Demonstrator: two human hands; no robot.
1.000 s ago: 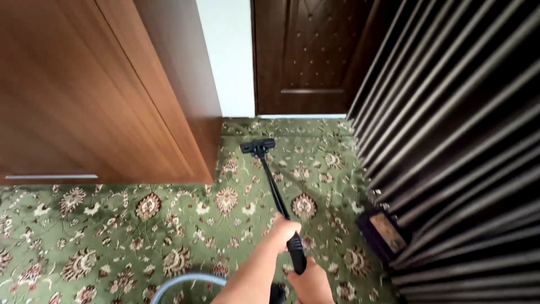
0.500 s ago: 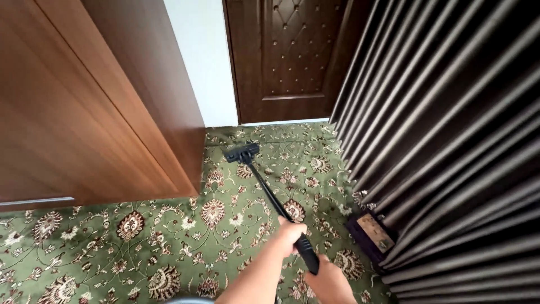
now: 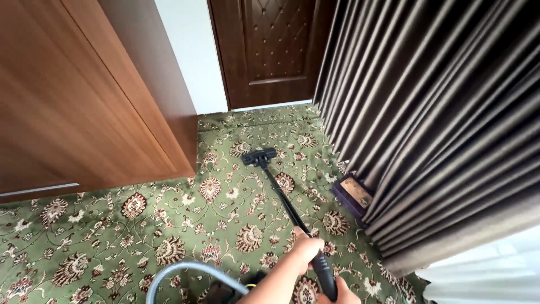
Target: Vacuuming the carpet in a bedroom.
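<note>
A black vacuum wand (image 3: 281, 194) runs across the green floral carpet (image 3: 112, 247) to its floor head (image 3: 259, 157), which rests flat on the carpet a little way from the dark door. My left hand (image 3: 306, 249) grips the wand partway up. My right hand (image 3: 339, 295), only partly in view at the bottom edge, holds the thicker black handle end (image 3: 325, 273) just behind the left hand. A grey hose (image 3: 185, 269) curves along the bottom of the view.
A brown wooden wardrobe (image 3: 84, 101) fills the left. A dark panelled door (image 3: 264, 50) and white wall strip stand at the far end. Dark pleated curtains (image 3: 439, 112) hang on the right, with a small purple box (image 3: 351, 194) at their foot and a white sheer (image 3: 484, 276).
The floor head has been drawn back from the door and to the right. My hands have shifted lower and right in view. The grey hose shows again at the bottom.
</note>
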